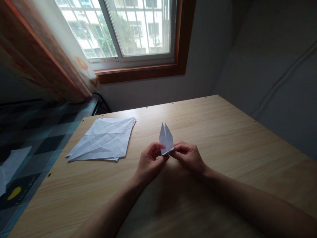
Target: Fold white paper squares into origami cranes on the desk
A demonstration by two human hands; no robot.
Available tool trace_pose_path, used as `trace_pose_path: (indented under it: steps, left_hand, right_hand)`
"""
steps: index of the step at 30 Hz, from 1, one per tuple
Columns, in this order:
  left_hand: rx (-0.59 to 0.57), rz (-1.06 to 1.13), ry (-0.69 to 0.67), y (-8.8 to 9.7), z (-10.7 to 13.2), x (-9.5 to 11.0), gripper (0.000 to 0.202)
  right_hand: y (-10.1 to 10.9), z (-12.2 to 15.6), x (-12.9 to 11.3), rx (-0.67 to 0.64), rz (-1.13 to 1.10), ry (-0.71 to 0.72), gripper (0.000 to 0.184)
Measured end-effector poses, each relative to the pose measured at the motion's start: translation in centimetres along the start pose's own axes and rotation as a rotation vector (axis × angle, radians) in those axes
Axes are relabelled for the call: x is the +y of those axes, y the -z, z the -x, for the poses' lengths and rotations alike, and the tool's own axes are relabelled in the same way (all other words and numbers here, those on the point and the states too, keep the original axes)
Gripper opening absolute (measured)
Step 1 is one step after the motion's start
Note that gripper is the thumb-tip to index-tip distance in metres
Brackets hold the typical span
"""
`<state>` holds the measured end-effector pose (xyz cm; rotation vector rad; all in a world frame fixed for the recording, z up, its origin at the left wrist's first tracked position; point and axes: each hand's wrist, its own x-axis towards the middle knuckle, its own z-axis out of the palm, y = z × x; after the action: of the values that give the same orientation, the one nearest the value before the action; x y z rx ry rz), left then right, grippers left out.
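A small piece of folded white paper [166,138] is held up over the wooden table, with two pointed tips at its top and a fold along its lower edge. My left hand [151,161] pinches its lower left side, thumb in front. On the lower right, my right hand [188,154] grips the same paper between thumb and fingers. Both hands are closed, and their fingers hide part of the paper's bottom edge. Left of my hands lies a stack of creased white paper sheets [106,137].
The light wooden table [223,132] has small dark holes along its edges. At the left is a bed with a checked cover [61,115] and a white sheet [17,162] on it. A curtain [56,49] hangs beside the barred window [143,29]. A cable [282,77] runs along the right wall.
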<state>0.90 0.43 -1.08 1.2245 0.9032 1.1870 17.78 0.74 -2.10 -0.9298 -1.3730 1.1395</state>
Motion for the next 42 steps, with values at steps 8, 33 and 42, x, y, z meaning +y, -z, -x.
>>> trace_pose_path:
  steps: [8,33,42]
  left_hand:
    - [0.043,-0.014,-0.015,-0.18,0.11,-0.43,0.030]
    - [0.131,-0.054,-0.033,-0.56,0.30,-0.27,0.020]
    - [0.071,-0.273,-0.106,-0.09,0.22,-0.11,0.026]
  right_hand:
    - [-0.25,0.29,0.38,0.000,-0.086,-0.109,0.029]
    - [-0.11,0.01,0.85,-0.121,-0.174,-0.198,0.040]
    - [-0.05,0.10,0.44,-0.111,-0.170,-0.220,0.035]
